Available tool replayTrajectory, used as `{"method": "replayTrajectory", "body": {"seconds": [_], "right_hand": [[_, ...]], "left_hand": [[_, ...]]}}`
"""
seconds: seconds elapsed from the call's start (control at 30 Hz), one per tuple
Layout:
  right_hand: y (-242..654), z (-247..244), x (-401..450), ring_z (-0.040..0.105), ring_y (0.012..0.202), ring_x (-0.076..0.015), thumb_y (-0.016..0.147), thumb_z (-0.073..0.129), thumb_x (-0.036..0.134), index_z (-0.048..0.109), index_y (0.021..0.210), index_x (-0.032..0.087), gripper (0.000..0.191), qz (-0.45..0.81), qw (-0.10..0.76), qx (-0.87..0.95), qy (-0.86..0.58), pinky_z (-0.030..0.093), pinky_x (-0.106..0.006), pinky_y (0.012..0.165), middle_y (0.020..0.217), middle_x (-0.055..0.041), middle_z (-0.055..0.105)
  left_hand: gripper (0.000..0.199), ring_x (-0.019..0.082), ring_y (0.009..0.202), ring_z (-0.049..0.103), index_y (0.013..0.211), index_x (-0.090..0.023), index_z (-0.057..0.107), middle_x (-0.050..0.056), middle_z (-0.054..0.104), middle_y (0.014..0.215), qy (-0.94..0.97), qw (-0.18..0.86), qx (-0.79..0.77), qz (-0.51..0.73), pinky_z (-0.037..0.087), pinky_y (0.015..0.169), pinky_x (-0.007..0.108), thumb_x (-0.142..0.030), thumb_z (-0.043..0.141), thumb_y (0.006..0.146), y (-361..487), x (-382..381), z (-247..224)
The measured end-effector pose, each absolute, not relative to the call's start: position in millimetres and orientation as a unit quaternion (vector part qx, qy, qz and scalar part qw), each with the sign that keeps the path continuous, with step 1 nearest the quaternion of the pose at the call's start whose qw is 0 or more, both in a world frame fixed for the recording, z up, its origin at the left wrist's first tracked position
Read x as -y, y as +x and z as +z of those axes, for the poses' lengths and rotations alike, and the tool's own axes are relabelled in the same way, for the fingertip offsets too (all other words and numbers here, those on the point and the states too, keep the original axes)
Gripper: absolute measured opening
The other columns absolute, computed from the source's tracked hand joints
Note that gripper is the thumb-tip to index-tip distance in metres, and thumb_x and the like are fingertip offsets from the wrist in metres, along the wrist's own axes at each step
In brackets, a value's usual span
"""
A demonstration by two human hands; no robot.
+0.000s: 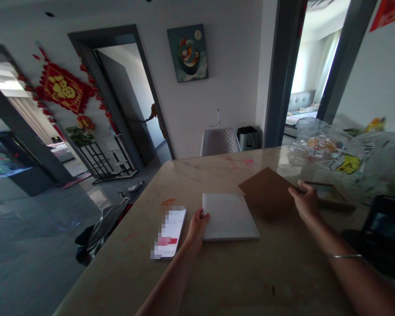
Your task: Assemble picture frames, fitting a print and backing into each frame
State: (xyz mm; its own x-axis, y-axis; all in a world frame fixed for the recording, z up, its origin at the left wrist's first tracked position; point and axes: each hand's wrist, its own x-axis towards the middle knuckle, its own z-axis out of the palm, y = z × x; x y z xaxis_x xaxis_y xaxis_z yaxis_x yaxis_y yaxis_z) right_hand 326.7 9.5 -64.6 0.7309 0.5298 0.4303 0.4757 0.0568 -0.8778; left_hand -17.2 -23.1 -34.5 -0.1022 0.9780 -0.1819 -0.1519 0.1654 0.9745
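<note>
My left hand (197, 229) grips the left edge of a flat white square board (229, 217), which lies on a marble-topped table (243, 274). A smartphone (169, 232) with a blurred screen lies just left of that hand, not touching it. My right hand (304, 202) rests at the right corner of a flat brown square board (266, 192), and its fingers seem to touch it. Just beyond those fingers lies a small framed picture (331, 196). A silver bangle (345, 256) circles my right wrist.
A crumpled plastic bag (322, 147) with food packets sits at the far right of the table, and a black screen device (386, 224) stands at the right edge. Another person's arm (150, 115) reaches a door in the far doorway. A grey chair (220, 142) stands beyond the table.
</note>
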Motion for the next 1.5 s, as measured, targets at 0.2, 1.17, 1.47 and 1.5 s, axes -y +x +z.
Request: {"method": "replayTrajectory", "body": {"seconds": [0.2, 1.17, 1.47, 1.5], "right_hand": [[328.9, -70.4, -2.4, 0.052, 0.091, -0.0287, 0.068, 0.048, 0.031, 0.052, 0.096, 0.014, 0.033, -0.063, 0.449, 0.439, -0.776, 0.038, -0.044, 0.079, 0.090, -0.0142, 0.058], [158.7, -34.8, 62.2, 0.034, 0.123, -0.0254, 0.077, 0.045, 0.050, 0.046, 0.122, 0.024, 0.053, 0.179, 0.299, 0.821, -0.453, 0.023, -0.050, 0.101, 0.131, -0.0112, 0.042], [153.5, -24.7, 65.2, 0.057, 0.097, -0.0198, 0.079, 0.046, 0.036, 0.063, 0.096, 0.020, 0.029, 0.234, 0.392, 0.767, -0.451, 0.042, -0.034, 0.087, 0.101, -0.0074, 0.064], [153.2, -23.4, 64.9, 0.059, 0.092, -0.0190, 0.080, 0.044, 0.035, 0.064, 0.093, 0.019, 0.029, 0.236, 0.396, 0.762, -0.455, 0.044, -0.032, 0.083, 0.096, -0.0074, 0.066]], "left_hand": [[0.027, 0.018, 0.077, 0.061, 0.092, -0.012, 0.059, 0.008, 0.066, 0.082, 0.405, 0.535, -0.537, 0.512, 0.044, 0.062, 0.022, -0.009, 0.056, 0.065, -17.5, 22.6, -35.3], [0.040, 0.019, 0.063, 0.062, 0.091, -0.010, 0.060, 0.008, 0.066, 0.070, 0.328, 0.693, -0.410, 0.494, 0.047, 0.056, 0.027, -0.040, 0.064, 0.065, -13.7, 27.7, -29.8], [0.024, 0.017, 0.059, 0.062, 0.089, -0.010, 0.060, 0.006, 0.065, 0.063, 0.270, 0.721, -0.418, 0.482, 0.048, 0.055, 0.026, -0.029, 0.050, 0.078, -8.2, 30.4, -23.2], [0.024, 0.017, 0.058, 0.062, 0.089, -0.011, 0.060, 0.006, 0.065, 0.062, 0.269, 0.722, -0.419, 0.479, 0.048, 0.054, 0.026, -0.029, 0.049, 0.079, -7.5, 31.0, -21.9]]}}
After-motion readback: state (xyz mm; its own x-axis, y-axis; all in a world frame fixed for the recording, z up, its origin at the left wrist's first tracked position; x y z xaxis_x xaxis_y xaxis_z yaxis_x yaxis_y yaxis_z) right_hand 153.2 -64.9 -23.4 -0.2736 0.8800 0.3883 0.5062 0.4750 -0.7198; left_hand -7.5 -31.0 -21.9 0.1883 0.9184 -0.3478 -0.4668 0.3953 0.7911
